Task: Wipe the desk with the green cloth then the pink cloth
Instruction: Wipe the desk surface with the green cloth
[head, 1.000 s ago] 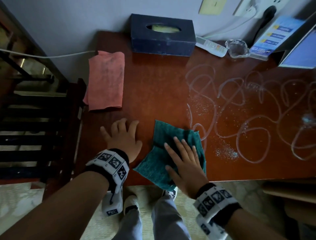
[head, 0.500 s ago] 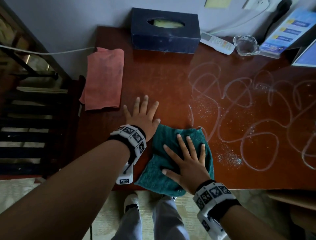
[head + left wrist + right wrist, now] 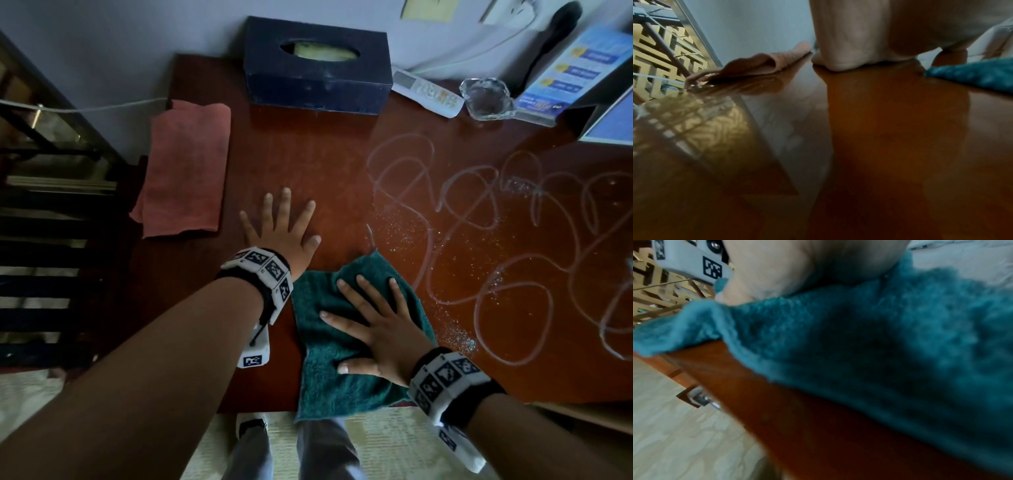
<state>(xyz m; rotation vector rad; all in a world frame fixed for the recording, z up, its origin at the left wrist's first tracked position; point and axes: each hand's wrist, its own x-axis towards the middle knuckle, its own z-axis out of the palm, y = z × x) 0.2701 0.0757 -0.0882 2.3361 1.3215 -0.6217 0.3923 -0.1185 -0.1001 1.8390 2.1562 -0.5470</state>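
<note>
Dim head view, dark corners, wide-angle bending at edges, both wrist views blurred, sheen on desk (image 3: pixel 890 129)

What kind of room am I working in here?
Probably a hotel or guest room: a wooden desk against the wall carries a tissue box, an air-conditioner remote, a glass ashtray and a printed info card.

The person's forearms are bare. Each wrist wears a black strap (image 3: pixel 479 409) ringed with white blocks (image 3: pixel 265 269) printed with black square markers; a white camera unit (image 3: pixel 253 356) hangs beneath. Grey trousers (image 3: pixel 325 448) and a white shoe (image 3: pixel 251 423) show below.
</note>
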